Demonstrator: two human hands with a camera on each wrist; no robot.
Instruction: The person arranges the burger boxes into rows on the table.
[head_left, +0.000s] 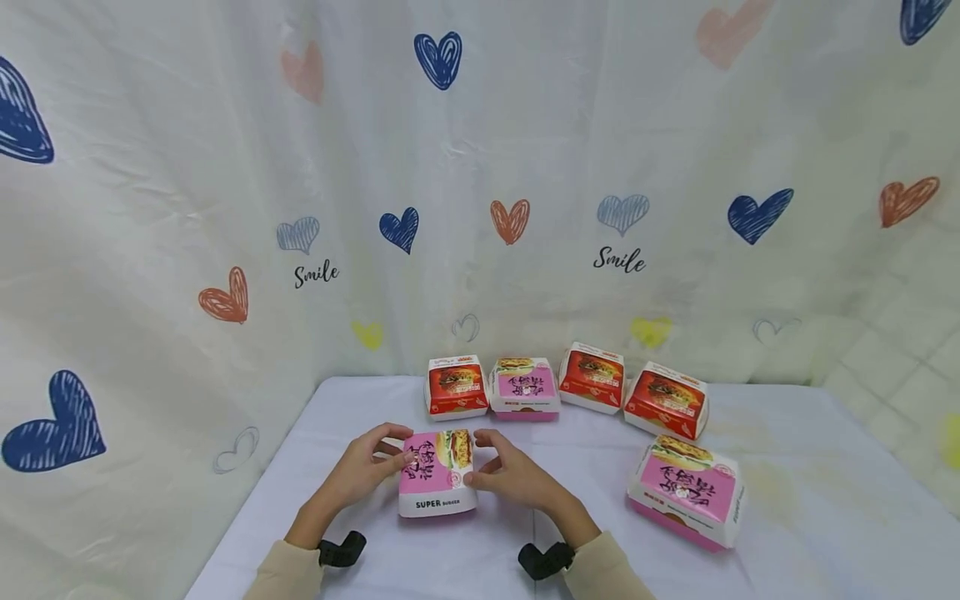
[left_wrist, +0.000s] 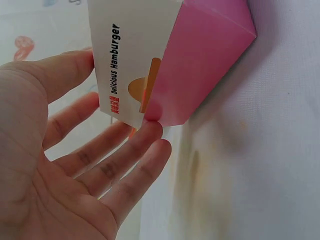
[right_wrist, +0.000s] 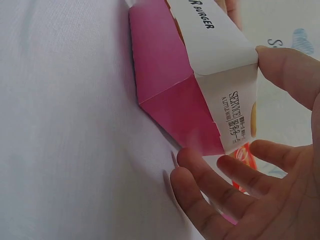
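A pink-topped burger box (head_left: 438,479), its front flap reading SUPER BURGER, sits closed on the table between my two hands. At its left side is my left hand (head_left: 358,472), thumb at the top edge and fingers spread loosely along the side. In the left wrist view, fingertips (left_wrist: 154,131) meet the box's lower pink part. My right hand (head_left: 519,475) is at the right side, with its thumb (right_wrist: 282,65) touching the top corner. Its other fingers (right_wrist: 200,167) fan out loosely beside the box wall.
Behind stands a row of burger boxes: a red one (head_left: 457,388), a pink one (head_left: 524,388) and two more red ones (head_left: 592,377) (head_left: 667,400). Another pink box (head_left: 686,492) sits at right. A white cloth (head_left: 570,533) covers the table; a heart-printed curtain (head_left: 525,125) hangs behind.
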